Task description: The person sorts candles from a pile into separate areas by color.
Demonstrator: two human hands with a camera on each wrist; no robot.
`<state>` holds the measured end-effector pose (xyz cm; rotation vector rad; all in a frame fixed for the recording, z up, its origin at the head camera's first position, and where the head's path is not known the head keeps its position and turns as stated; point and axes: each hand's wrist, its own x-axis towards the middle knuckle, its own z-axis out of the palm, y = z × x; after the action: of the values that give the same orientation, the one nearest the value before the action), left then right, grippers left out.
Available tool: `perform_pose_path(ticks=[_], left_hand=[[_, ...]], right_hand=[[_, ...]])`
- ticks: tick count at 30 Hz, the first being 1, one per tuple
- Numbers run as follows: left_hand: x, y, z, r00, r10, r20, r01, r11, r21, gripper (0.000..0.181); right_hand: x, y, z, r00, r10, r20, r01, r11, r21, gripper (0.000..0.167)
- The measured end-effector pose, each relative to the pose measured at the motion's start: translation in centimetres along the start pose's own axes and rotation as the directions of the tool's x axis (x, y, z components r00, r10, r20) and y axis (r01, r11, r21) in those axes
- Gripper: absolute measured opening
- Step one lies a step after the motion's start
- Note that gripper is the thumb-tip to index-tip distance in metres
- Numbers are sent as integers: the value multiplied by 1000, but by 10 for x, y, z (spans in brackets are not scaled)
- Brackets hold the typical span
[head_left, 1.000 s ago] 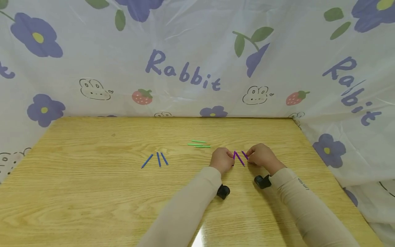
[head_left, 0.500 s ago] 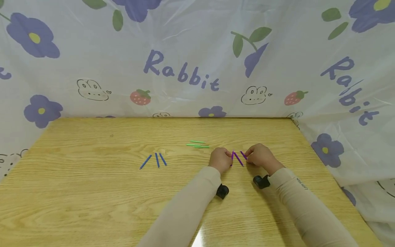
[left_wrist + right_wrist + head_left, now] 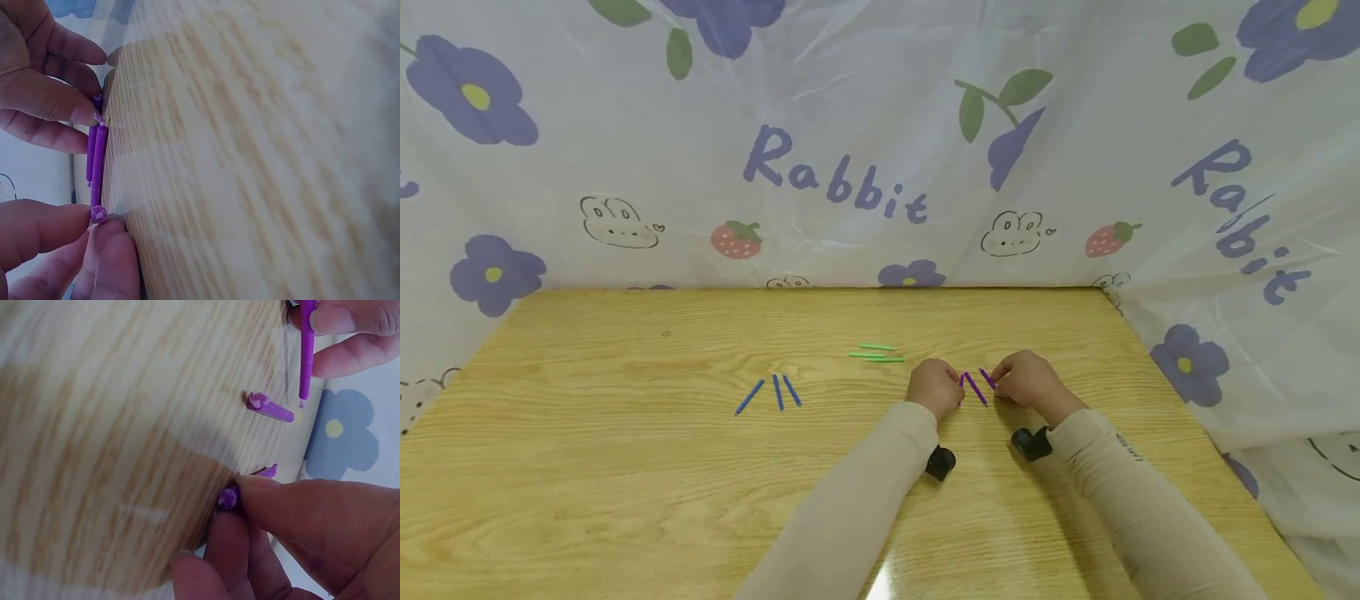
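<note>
Three thin purple sticks, candle-like with small nubs at their tips, are close together on the wooden table. My left hand [image 3: 934, 389] pinches the leftmost purple stick [image 3: 99, 169] near its rough lower end, between thumb and fingers. With thumb and fingertips, my right hand [image 3: 1032, 385] pinches the rightmost purple stick [image 3: 988, 379]; in the right wrist view my fingers cover much of it. Between the hands lies the middle purple stick [image 3: 976, 389], slanted and touched by neither hand. Its upper end is very close to the left stick's top.
Three green sticks [image 3: 877, 359] lie roughly sideways, beyond and left of my left hand. Farther left, three blue sticks [image 3: 778, 392] are fanned out on the wooden table [image 3: 625, 483]. A patterned white sheet [image 3: 850, 108] hangs behind the table and along its right side.
The head view has shifted slightly, so everything appears a little farther left and lower. Both hands keep pinching the same purple sticks, with hardly any visible movement.
</note>
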<state>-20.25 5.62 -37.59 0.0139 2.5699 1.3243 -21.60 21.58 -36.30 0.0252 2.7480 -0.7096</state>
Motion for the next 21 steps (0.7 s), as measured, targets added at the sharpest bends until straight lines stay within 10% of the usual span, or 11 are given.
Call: perform_pose_path(ticks=[21], left_hand=[[2,6,6,1000,-1,-20,3,991,131,13]], right_hand=[[-1,0,-1,1000,-5,-2,5,1000,-4,22]])
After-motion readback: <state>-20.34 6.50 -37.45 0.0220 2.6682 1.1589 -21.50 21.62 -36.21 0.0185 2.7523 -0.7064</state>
